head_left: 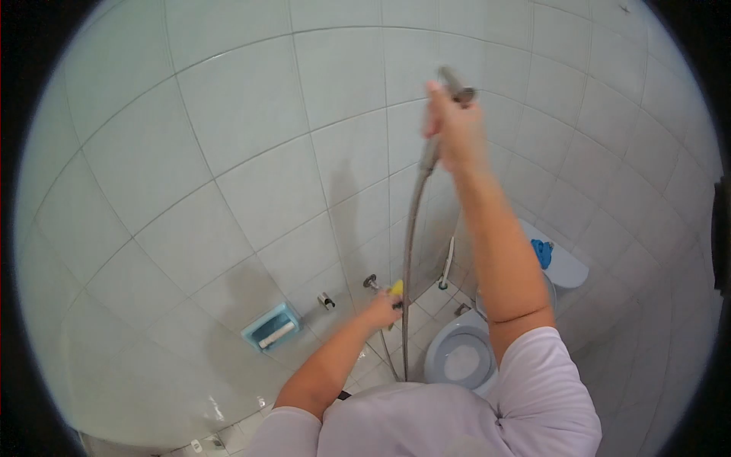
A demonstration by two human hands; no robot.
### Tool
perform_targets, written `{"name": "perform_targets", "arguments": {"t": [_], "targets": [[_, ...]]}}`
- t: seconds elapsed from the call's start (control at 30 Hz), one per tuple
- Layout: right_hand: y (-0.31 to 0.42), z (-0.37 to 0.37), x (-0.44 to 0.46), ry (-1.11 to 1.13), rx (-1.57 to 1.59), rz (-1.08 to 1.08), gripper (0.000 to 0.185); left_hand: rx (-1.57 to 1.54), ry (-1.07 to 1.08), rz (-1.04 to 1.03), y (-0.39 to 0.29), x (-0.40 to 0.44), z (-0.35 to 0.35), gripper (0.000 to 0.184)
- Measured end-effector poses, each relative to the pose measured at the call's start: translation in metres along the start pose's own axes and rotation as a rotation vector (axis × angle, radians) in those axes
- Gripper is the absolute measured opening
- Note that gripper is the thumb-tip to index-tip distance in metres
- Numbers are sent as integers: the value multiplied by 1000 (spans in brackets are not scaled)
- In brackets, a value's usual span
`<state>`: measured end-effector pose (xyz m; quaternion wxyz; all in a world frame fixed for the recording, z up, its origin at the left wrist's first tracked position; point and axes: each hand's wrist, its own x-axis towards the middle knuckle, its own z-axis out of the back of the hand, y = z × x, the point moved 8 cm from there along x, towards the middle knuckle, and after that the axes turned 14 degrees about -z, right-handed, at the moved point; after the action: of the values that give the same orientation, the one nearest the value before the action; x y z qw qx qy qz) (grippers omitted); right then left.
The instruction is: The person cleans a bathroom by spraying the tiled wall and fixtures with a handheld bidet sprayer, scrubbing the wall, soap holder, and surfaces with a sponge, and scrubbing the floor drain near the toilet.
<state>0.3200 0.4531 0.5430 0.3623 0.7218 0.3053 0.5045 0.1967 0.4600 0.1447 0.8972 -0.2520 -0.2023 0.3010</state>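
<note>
Raised high in front of the tiled wall, my right hand (457, 126) is wrapped round the handle of a metal spray head (455, 84). A grey flexible hose (410, 244) hangs from the handle down past my body. Lower down, my left hand (383, 310) is closed on a small yellow thing (397, 288), partly hidden by the fingers, with a dark part beside it. This hand is close to the hose and just below a metal wall valve (370, 281).
A blue soap dish (272, 327) and a metal wall holder (327, 301) are on the wall at the left. The toilet bowl (461, 354) is below, its tank (567, 266) bearing a blue cloth-like thing (542, 253). A white-handled brush (448, 263) leans in the corner.
</note>
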Motion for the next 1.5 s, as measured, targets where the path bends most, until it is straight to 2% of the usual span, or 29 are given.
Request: {"name": "perform_targets", "arguments": {"t": [0.03,0.1,0.13,0.23,0.27,0.37,0.43,0.5,0.53,0.6,0.63,0.7,0.73,0.8,0.9,0.93,1.0,1.03,1.1,1.23,1.3,1.33,1.37,1.43,1.5], "targets": [[7,19,4,-73,-19,53,23,-56,131,-190,-8,2,-26,39],[18,40,7,-25,233,103,21,-161,151,-174,-33,-8,-33,35],[21,40,6,-24,236,104,21,-263,180,-166,-42,-12,-35,32],[21,47,-4,-103,254,79,21,-283,196,-148,-40,-24,-45,27],[14,32,-6,-23,233,57,22,-280,202,-152,-37,-29,-49,27],[3,5,-9,79,186,-29,22,-293,298,-31,-12,-43,-65,25],[-6,6,-6,108,165,-99,22,-359,249,39,-12,-48,-58,22],[-9,40,10,-131,38,-24,22,-493,167,181,6,-49,-62,21],[-11,52,18,-129,34,-29,22,-499,166,183,6,-48,-61,21],[-2,86,19,-294,34,80,22,-326,86,103,5,-39,-48,22],[-3,93,19,-289,32,74,22,-331,83,108,5,-40,-49,22],[-9,105,17,-321,155,48,20,-123,-27,46,0,-40,-35,23],[-11,104,16,-322,153,44,20,-126,-25,48,-2,-41,-34,23],[-25,82,22,-85,186,-42,18,-119,19,127,-1,-49,-36,23],[-25,83,17,-21,172,-40,17,-153,27,79,9,-54,-55,23],[-29,86,18,-27,169,-51,17,-160,35,85,14,-54,-59,23],[-34,109,19,-249,89,-24,20,-215,68,96,21,-49,-65,23],[-36,115,19,-250,83,-32,20,-224,71,100,19,-52,-66,23],[-47,108,23,-58,11,-129,21,-168,31,90,16,-58,-63,21],[-62,123,25,-148,65,-161,23,-236,76,95,20,-63,-75,19],[-76,124,26,-115,-84,-255,24,-142,111,130,19,-67,-73,20],[-82,129,25,-118,-87,-269,24,-228,215,170,15,-67,-72,22],[-88,132,25,-101,-121,-283,26,-239,225,180,21,-69,-76,22],[-102,132,25,-82,-162,-324,27,-164,171,75,22,-70,-74,21],[-119,138,21,-83,-221,-409,32,-94,192,87,25,-77,-77,21]]}}
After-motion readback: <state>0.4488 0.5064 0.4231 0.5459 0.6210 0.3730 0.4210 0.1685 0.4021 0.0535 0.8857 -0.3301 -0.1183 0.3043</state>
